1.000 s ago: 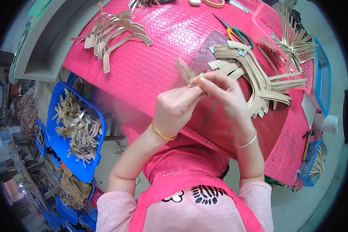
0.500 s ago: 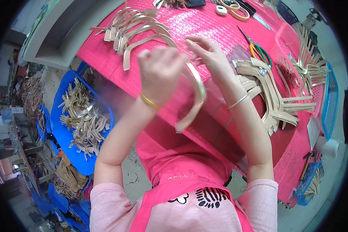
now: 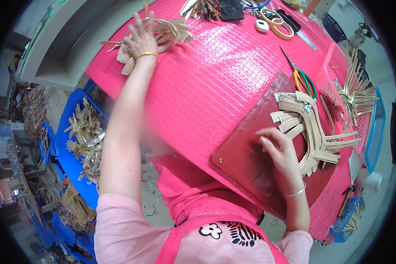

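At the far left of the pink table, my left hand point(image 3: 141, 43) lies with spread fingers on a pile of curved beige straps point(image 3: 174, 31). Part of that pile is hidden under the hand. My right hand point(image 3: 280, 154) hovers over a dark red board point(image 3: 242, 149), fingers loosely bent and apart, with nothing visible in them. Just right of it, more beige straps point(image 3: 314, 127) are laid side by side in a curved stack on the board. Some of their ends stick out to the right.
Scissors point(image 3: 304, 81) with yellow and green handles lie beyond the board. Tape rolls point(image 3: 282, 30) and a small white device point(image 3: 262, 26) sit at the back. A pink basket point(image 3: 332, 66) stands right; a blue bin point(image 3: 70, 149) of strap bundles is at left.
My left hand has moved from the middle to the far-left pile. The single curved strap near my hands no longer shows there. My right hand has come down nearer, over the board.
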`<state>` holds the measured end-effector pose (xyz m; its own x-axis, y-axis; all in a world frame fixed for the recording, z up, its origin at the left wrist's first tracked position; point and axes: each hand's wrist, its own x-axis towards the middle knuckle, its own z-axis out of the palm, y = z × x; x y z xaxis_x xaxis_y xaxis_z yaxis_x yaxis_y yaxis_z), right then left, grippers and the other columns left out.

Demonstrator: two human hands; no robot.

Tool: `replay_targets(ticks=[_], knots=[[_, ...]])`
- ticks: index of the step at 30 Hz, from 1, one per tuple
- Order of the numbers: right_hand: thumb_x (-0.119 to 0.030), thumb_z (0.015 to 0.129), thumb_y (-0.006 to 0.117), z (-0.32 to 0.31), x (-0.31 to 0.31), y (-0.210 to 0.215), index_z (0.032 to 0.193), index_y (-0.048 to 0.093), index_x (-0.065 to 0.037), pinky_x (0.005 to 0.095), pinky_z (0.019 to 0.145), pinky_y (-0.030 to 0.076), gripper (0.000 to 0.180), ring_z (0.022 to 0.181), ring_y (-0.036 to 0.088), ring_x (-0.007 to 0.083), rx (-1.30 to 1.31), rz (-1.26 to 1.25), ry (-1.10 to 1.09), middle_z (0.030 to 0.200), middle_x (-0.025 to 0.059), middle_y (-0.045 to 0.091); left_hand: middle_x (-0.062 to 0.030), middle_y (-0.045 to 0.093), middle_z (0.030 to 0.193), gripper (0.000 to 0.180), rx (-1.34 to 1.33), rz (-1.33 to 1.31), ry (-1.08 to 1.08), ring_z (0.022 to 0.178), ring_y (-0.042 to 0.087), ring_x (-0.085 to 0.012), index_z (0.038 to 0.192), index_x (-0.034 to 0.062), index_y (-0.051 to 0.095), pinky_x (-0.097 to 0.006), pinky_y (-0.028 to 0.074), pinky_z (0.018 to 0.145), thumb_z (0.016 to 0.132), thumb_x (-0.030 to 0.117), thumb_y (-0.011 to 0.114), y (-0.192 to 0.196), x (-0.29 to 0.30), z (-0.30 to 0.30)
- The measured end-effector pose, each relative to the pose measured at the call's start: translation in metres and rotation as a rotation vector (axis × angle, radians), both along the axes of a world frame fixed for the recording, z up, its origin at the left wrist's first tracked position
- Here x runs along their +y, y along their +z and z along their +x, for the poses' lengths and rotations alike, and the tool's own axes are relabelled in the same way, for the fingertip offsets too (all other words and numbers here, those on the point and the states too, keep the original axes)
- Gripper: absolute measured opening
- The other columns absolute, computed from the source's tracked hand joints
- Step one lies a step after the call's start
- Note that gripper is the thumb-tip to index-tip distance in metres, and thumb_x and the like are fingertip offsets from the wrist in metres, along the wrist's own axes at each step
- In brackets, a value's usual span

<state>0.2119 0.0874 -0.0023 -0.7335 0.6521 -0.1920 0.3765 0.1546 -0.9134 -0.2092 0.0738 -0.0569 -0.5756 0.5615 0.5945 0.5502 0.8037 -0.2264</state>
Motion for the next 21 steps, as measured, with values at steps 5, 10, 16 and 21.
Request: replay_targets(ticks=[5,10,16,21], knots=[[-0.006,0.078,0.054,0.03,-0.014,0.02,0.09,0.057,0.0,0.0239,0.058,0.041,0.014,0.066,0.052,0.0148,-0.166,0.143,-0.019,0.076,0.0076,0.054,-0.0106,0.01,0.139,0.065,-0.105,0.076,0.08,0.118,0.027,-0.0335,0.134,0.0308,0.009,-0.054,0.029,0.085,0.081,0.017,0.044,0.004,0.021,-0.041],[-0.004,0.077,0.054,0.063,-0.012,0.029,0.091,0.056,0.0,0.0236,0.056,0.04,0.014,0.064,0.051,0.0139,-0.178,0.276,-0.099,0.076,0.0073,0.053,-0.0113,0.007,0.14,0.105,-0.525,0.045,0.056,0.127,0.01,-0.0336,0.134,0.0304,0.001,-0.061,0.014,0.093,0.058,0.037,0.072,0.019,0.018,-0.041],[-0.001,0.074,0.056,0.123,0.024,0.035,0.085,0.056,0.001,0.0245,0.054,0.039,0.011,0.058,0.05,0.0163,-0.21,0.581,-0.354,0.071,0.0089,0.052,-0.0171,0.033,0.127,0.071,-0.087,0.045,-0.47,0.118,0.028,-0.0375,0.126,0.0176,0.036,-0.052,0.027,0.091,0.063,0.022,0.069,0.066,-0.009,0.042],[-0.003,0.065,0.06,0.134,0.059,0.037,0.078,0.052,-0.003,0.0356,0.072,0.038,0.015,0.084,0.048,0.0259,-0.482,0.934,-0.088,0.083,0.0081,0.051,-0.0109,0.051,0.102,0.042,-0.463,0.165,-1.637,0.095,0.05,-0.0261,0.108,0.01,0.051,-0.036,0.042,0.08,0.067,0.006,0.06,0.063,0.045,0.293]])
